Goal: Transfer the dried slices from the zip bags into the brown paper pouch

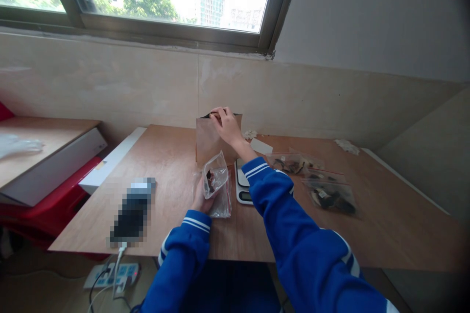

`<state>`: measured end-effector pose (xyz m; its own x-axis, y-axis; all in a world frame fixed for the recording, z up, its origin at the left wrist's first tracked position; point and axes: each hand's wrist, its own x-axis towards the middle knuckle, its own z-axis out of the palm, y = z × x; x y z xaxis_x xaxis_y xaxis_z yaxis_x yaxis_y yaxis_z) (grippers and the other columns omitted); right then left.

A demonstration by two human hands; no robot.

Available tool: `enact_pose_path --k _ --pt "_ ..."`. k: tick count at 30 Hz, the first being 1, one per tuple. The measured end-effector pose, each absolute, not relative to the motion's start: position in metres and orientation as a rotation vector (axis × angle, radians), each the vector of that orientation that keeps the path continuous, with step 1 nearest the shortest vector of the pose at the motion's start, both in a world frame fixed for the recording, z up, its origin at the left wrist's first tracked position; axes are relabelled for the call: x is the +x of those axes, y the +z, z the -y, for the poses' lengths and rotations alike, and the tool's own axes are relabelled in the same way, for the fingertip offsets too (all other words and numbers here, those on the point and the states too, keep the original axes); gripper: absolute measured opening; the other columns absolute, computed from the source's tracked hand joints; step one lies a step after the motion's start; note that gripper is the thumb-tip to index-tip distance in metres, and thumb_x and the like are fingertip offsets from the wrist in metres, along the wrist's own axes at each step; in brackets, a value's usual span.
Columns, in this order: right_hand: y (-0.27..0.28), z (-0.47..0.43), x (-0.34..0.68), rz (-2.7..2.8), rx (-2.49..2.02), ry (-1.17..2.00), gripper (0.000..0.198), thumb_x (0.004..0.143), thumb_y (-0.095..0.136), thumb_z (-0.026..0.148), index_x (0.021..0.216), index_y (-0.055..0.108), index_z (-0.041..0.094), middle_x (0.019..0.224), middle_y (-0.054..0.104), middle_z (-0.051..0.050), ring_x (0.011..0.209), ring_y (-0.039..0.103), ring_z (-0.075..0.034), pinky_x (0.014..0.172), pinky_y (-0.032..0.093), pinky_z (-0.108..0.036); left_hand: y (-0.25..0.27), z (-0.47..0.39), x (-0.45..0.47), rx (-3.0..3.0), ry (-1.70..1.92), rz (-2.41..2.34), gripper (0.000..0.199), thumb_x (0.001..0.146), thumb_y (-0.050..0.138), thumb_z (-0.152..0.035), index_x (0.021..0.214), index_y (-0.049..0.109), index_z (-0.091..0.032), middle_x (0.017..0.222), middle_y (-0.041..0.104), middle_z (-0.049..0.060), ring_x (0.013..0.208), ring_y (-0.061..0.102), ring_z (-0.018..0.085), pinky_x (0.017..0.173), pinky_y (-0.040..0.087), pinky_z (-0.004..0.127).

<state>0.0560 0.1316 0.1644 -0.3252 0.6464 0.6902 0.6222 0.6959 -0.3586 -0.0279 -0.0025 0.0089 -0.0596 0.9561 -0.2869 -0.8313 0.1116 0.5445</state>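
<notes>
My left hand (201, 198) is closed around a clear zip-lock bag (219, 176), which stands open above the table with some dark pieces inside. Behind it a brown paper bag (211, 139) stands upright with its mouth open at the top. Over that mouth, my right hand (226, 126) has its fingers curled down at the rim. Something brownish shows under the fingertips, too small to name. Partly covered by my right sleeve, a white kitchen scale (242, 190) lies just right of the zip-lock bag.
Several zip-lock bags of dark pieces, one of them a flat bag (332, 198), lie on the right of the wooden table (176, 239). A white card (261, 145) is behind the scale. At left lies a blurred-out phone (132, 212) on a cable, with a power strip (113, 275) below.
</notes>
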Motion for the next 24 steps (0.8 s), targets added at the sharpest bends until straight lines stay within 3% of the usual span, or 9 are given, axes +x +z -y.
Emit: enact_pose_path --k 5,11,15,24 --pt "0.168 -0.13 0.056 2.042 -0.991 0.083 0.024 0.098 0.044 0.033 0.106 0.058 0.015 0.108 0.054 -0.01 0.094 0.06 -0.02 0.089 0.045 -0.031 0.006 0.003 -0.028 0.236 1.499 -0.764 0.02 0.07 0.076 -0.03 0.085 0.065 -0.021 0.081 0.068 0.001 0.076 0.066 0.015 0.067 0.054 0.025" --pt "0.164 -0.126 0.058 2.125 -1.082 -0.088 0.031 0.1 0.038 0.029 0.089 0.064 0.015 0.106 0.062 -0.013 0.101 0.057 -0.024 0.095 0.04 -0.038 0.0 0.003 -0.028 0.211 1.519 -0.759 0.021 0.071 0.076 -0.028 0.087 0.065 -0.02 0.085 0.069 0.001 0.071 0.064 0.013 0.055 0.05 0.02" --pt "0.162 -0.125 0.058 2.161 -1.102 -0.117 0.034 0.101 0.035 0.031 0.089 0.064 0.017 0.098 0.068 -0.011 0.101 0.056 -0.025 0.095 0.039 -0.04 0.007 0.005 -0.028 0.165 1.513 -0.727 0.018 0.072 0.075 -0.025 0.084 0.063 -0.018 0.08 0.067 0.001 0.065 0.062 0.011 0.053 0.05 0.019" --pt "0.172 -0.084 0.07 1.9 -0.857 0.104 0.022 0.093 0.042 0.017 0.105 0.059 0.019 0.112 0.062 -0.009 0.112 0.053 -0.022 0.103 0.036 -0.039 0.01 0.004 -0.028 0.202 1.472 -0.706 0.018 0.074 0.073 -0.028 0.086 0.063 -0.019 0.075 0.065 -0.001 0.063 0.062 0.01 0.057 0.052 0.02"
